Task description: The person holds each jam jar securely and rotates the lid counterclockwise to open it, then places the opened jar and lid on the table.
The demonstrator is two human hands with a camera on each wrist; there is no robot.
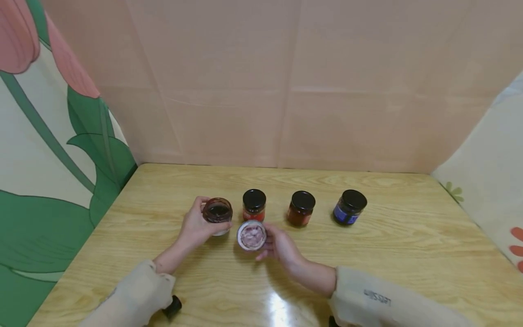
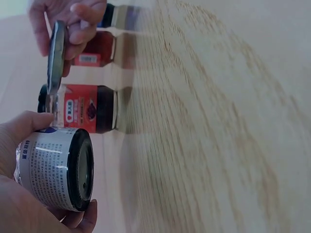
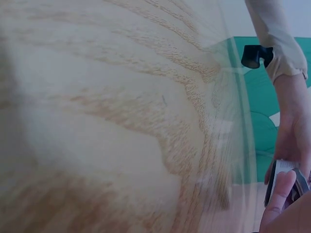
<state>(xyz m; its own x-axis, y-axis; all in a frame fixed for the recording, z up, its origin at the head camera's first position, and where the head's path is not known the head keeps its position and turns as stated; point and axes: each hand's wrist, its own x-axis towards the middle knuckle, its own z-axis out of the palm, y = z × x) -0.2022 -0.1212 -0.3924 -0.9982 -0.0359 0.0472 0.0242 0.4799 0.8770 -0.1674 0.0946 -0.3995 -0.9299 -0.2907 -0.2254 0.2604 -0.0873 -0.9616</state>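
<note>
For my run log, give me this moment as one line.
left hand: holds open jar | right hand: holds lid, underside showing | table: three lidded jars

I'm looking at a creased pink backdrop [image 1: 286, 86] that is hanging behind a wood-grain table [image 1: 408, 254]. Tulip-print covering [image 1: 61, 136] is flanking the left, a pale flower-print panel [image 1: 490, 181] the right; white glare [image 1: 278, 309] is gleaming near the table's front.

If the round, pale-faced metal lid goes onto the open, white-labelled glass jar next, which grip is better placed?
Right, most likely: the right grip holds the lid, just beside the open jar, while the left grip is occupied holding that jar.
</note>
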